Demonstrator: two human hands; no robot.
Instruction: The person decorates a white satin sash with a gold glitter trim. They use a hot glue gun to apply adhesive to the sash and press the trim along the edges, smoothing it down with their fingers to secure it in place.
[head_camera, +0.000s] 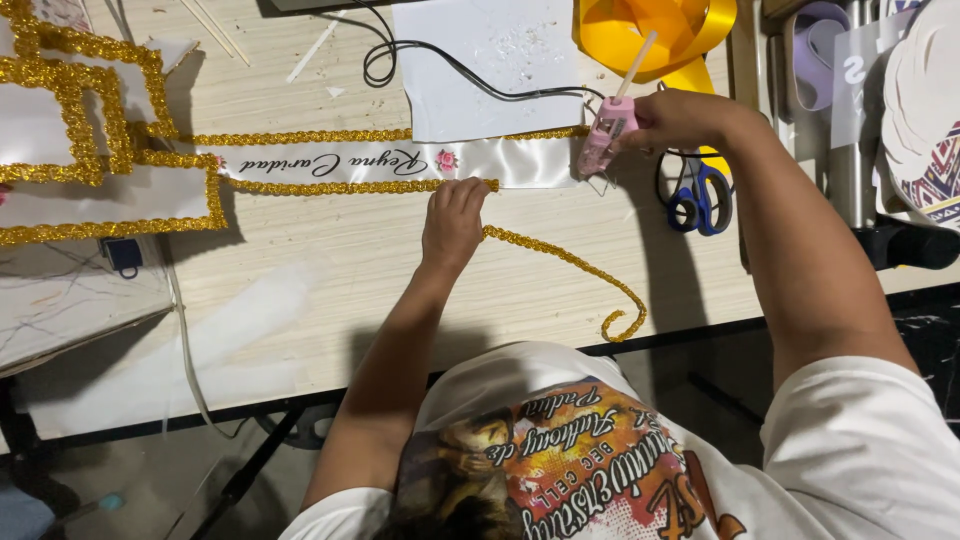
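- Pale wood-grain table (330, 270) fills the view, crowded with craft supplies and seen from above the person's own arms.
- White satin sash (400, 160) lies flat across the middle of the table, with dark script lettering and a small pink flower on it.
- Gold trim (300, 137) already runs along the sash's far edge.
- Along the near edge the trim (350, 186) sits in place up to the left hand; beyond that it hangs loose, curving away over the table to a curled end (620, 322).
- By the look of it the near edge is a bit over half trimmed, with the stretch toward the glue gun left.
- Left hand (455, 215) is curled, fingertips pressing the trim down at the sash's edge.
- Right hand (680, 118) is closed around a pink glue gun (607, 135), its nozzle down at the sash's right end and a white glue stick poking out behind.
- Trim looks bumpy and glittery; the sash is smooth and shiny.
- Blue-handled scissors (700, 195) lie just right of the gun, with yellow ribbon (660, 30) beyond.
- Gold-edged white panels (90, 150) sit at the left.
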